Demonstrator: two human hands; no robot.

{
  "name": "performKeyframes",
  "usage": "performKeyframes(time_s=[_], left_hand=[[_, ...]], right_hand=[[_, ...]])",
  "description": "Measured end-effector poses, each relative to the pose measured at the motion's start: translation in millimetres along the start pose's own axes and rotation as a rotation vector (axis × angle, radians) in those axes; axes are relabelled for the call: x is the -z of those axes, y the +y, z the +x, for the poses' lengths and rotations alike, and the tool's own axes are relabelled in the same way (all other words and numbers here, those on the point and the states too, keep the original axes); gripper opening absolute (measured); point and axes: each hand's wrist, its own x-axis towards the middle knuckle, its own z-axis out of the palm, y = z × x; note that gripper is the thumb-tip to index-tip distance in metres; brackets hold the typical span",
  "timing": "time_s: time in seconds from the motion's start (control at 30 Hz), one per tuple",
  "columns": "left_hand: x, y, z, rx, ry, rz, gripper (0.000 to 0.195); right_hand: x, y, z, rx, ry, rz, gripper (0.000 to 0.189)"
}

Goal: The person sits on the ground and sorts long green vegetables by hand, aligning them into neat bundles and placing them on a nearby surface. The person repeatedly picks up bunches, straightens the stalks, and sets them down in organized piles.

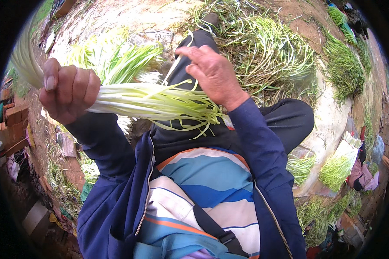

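My left hand point(69, 92) is closed in a fist around a bundle of pale garlic chives point(149, 98). The bundle lies across above my lap, its loose yellow-green ends pointing right. On the fist's other side, more pale length bends up toward the left rim. Above the loose ends is my right hand point(214, 76), its fingers partly bent. One thin chive strand point(173, 69) runs past its fingertips, and whether they grip it cannot be made out. Beyond the bundle, a pile of green and white chives point(126, 61) rests on the ground.
Discarded leaves and straw point(272, 55) heap beyond my right knee point(288, 119). At the right are a dark green heap point(343, 68), a neat chive stack point(340, 162) and another person point(363, 174). Bricks point(16, 115) stand at the left rim.
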Motion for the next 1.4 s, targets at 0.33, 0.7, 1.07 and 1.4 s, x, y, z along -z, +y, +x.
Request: performKeyframes(time_s=[0.33, 0.7, 1.07, 1.4], left_hand=[[-0.1, 4.8, -7.4, -0.035, 0.045, 0.022, 0.018], [15.5, -6.0, -0.7, -0.005, 0.068, 0.027, 0.013], [12.1, -11.3, 4.1, -0.046, 0.142, 0.038, 0.017], [14.6, -13.8, 3.1, -0.021, 0.167, 0.025, 0.019]], right_hand=[[24.1, 6.9, -35.1, -0.053, 0.003, -0.182, 0.008], [31.5, 47.9, -88.8, -0.273, 0.026, -0.217, 0.008], [6.9, 109.8, -113.8, -0.889, 0.4, 0.616, 0.011], [-13.2, 78.5, -111.8, -0.494, 0.008, 0.28, 0.017]])
